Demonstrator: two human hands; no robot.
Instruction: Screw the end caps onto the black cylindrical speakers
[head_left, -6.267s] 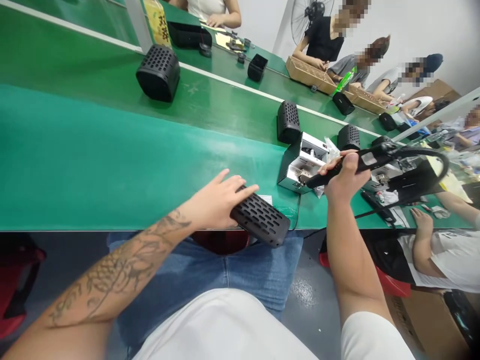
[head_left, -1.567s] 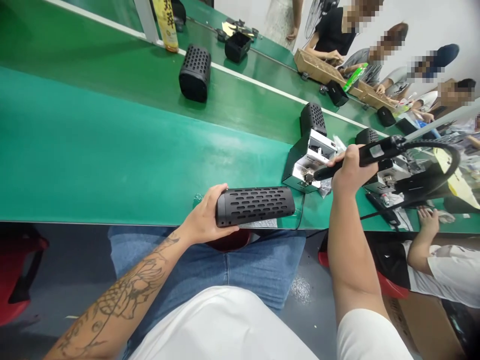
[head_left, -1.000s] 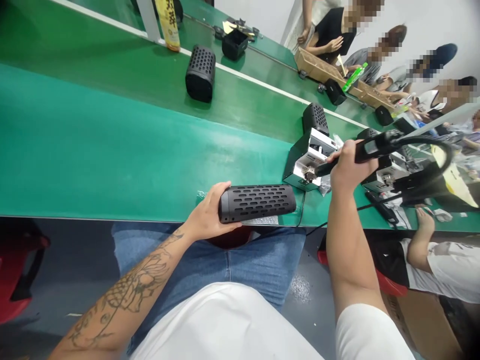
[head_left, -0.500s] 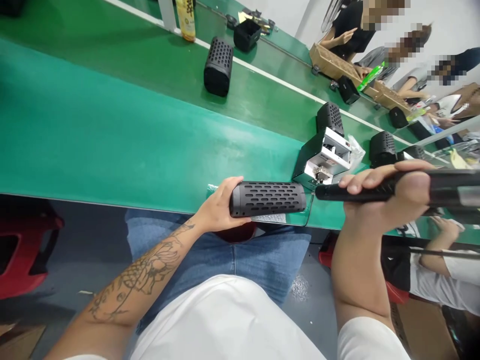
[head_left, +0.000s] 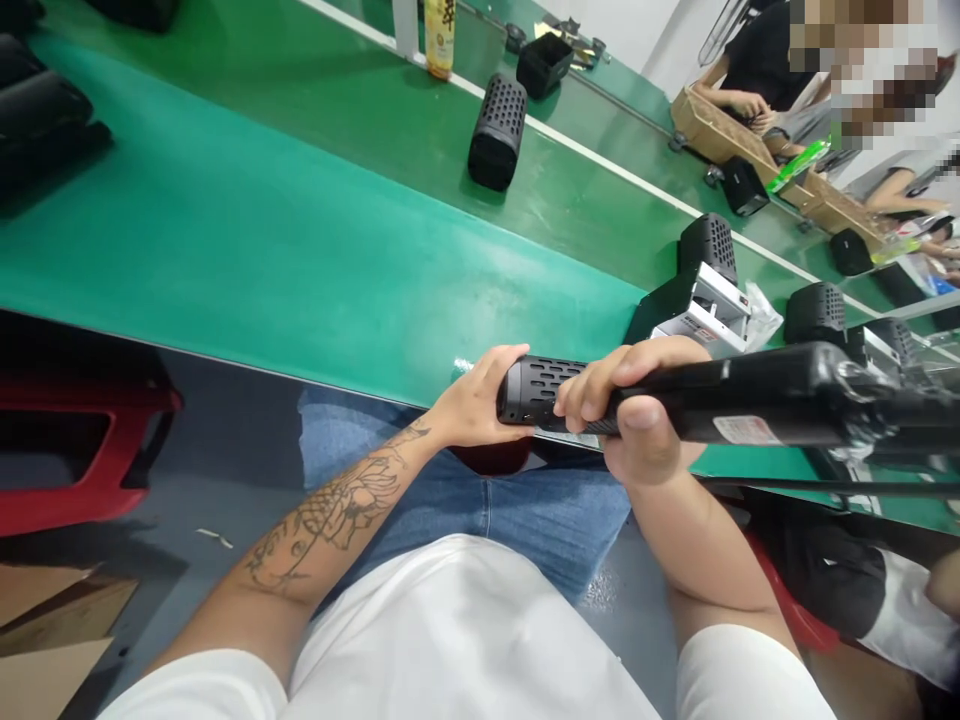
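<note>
My left hand (head_left: 484, 400) is wrapped round the left end of a black speaker housing (head_left: 544, 378) with a slotted grille, lying on its side at the table's near edge. In my right hand (head_left: 637, 410) is a black electric screwdriver (head_left: 750, 395), its body stretching off to the right. My right fingers and the tool overlap the housing's right part, so the screwdriver tip is hidden. Just behind my right hand stands a black and silver screw feeder (head_left: 701, 310), partly covered by it.
Another speaker housing (head_left: 498, 132) stands on the green table (head_left: 300, 260), with more to the right. Dark cases (head_left: 45, 120) lie at far left. A yellow bottle (head_left: 440, 40) is at the back. Co-workers sit across the table. Red stools (head_left: 82, 440) stand below.
My right hand has moved left with the screwdriver, from beside the housing's right end to over its right part. My left hand keeps its hold. The camera view has turned slightly left.
</note>
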